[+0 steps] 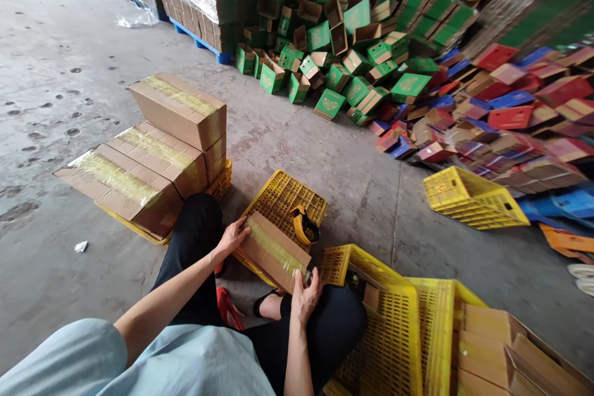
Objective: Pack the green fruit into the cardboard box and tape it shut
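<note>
A long brown cardboard box (273,250) sealed with clear tape lies across an upturned yellow crate (285,195) in front of my knees. My left hand (233,236) presses its far-left end, fingers bent over the edge. My right hand (305,296) grips the near-right end, fingers curled on the side. A yellow tape dispenser (305,226) rests on the crate just beyond the box, touching neither hand.
Taped brown boxes (153,151) are stacked on a yellow pallet at my left. Yellow crates (394,322) holding flat cartons (501,352) stand at my right. Another yellow crate (471,198) lies farther off. Heaps of green (343,43), red and blue boxes (501,111) cover the floor behind.
</note>
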`<state>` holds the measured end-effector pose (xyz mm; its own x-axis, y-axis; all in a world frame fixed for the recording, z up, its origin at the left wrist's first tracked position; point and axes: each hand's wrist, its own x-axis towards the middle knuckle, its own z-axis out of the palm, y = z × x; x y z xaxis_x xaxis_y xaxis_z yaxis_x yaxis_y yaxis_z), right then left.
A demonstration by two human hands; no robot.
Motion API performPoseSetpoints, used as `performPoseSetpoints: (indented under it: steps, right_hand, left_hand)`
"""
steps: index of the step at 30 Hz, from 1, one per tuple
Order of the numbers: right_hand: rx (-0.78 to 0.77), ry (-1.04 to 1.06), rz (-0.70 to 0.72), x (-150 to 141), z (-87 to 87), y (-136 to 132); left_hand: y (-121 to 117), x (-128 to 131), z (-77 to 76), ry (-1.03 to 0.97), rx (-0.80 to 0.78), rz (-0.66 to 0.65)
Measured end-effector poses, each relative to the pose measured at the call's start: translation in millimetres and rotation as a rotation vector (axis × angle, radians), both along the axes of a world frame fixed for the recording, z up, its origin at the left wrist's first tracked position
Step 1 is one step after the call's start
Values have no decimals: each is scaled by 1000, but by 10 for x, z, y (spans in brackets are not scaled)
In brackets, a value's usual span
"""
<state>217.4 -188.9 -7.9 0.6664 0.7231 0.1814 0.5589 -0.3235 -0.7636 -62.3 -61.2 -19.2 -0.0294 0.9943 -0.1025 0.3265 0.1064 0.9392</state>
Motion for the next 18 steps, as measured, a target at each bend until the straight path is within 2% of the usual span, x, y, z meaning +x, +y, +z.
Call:
performPoseSetpoints:
  steps: [5, 9, 11, 18]
  right_hand:
    - [-82, 302, -24, 43, -38, -7]
    - [-109, 376, -8, 35, -32, -30]
    - [-107, 353, -7, 28, -17, -46]
    - [-70, 47, 48, -27, -1, -85]
  left_hand:
    - [-46, 52, 26, -28, -40, 5]
    - [-80, 62, 92, -42, -53, 21]
    - [-104, 69, 128, -55, -54, 24]
    - [-225, 111, 166, -107, -49, 51]
